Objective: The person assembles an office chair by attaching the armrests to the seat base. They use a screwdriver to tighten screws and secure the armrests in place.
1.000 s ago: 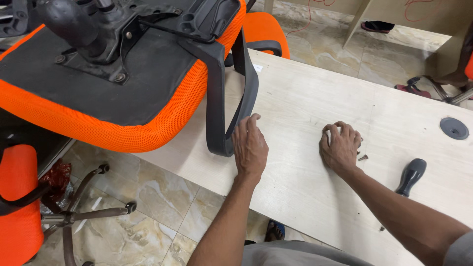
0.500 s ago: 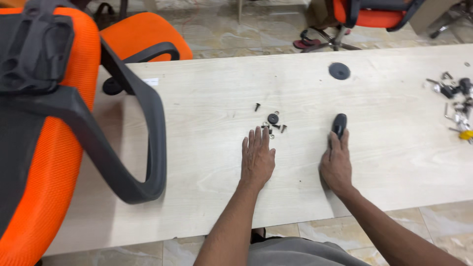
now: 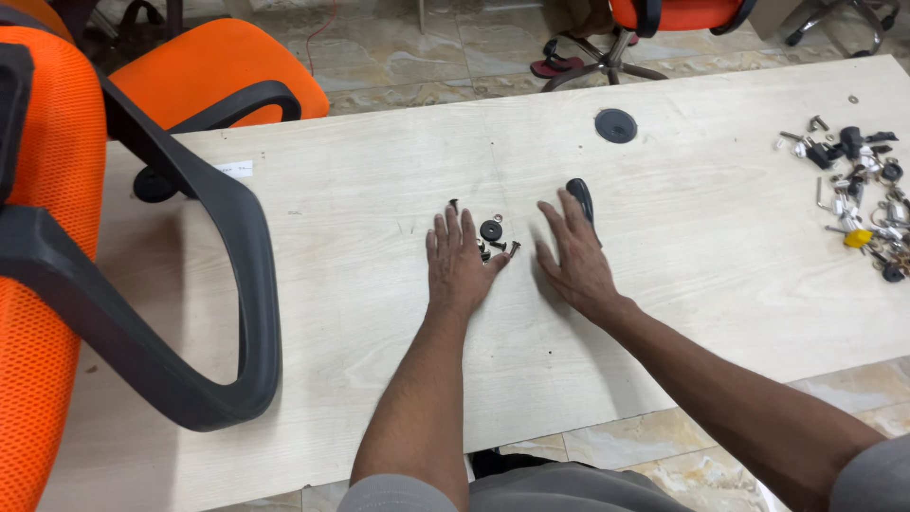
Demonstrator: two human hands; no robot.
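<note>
Both hands have shifted vs. 0.5 s ago. Left hand [image 3: 457,265] is now flat on the tabletop [image 3: 379,313], fingers spread, palm down, gripping nothing; thumb side touches or nearly touches the small cluster of screws and washers [image 3: 495,243]. Prev. frame: fingertips were just below the cluster; now the hand lies alongside it, to its left. Right hand [image 3: 574,251] has moved in toward the left hand, fingers splayed and open, holding nothing; cannot tell if palm is fully down. Black-handled screwdriver [image 3: 581,201] lies just beyond and beside the right fingers; the tips overlap the handle's near end, contact prob. light, no grip. Prev. frame: the fingers pointed straight at the handle.

Judgement: hands are converging on the fasteners, tool not taken up.

Mid-dist.: black armrest loop [image 3: 248,284] of the upturned orange chair [image 3: 47,284] rests on the tabletop at left, well apart from both hands. Vs. 1.0 s ago, left hand no longer touches it.

Far: round black cable grommet [image 3: 616,125]; a hardware pile [image 3: 853,180] at right edge.
</note>
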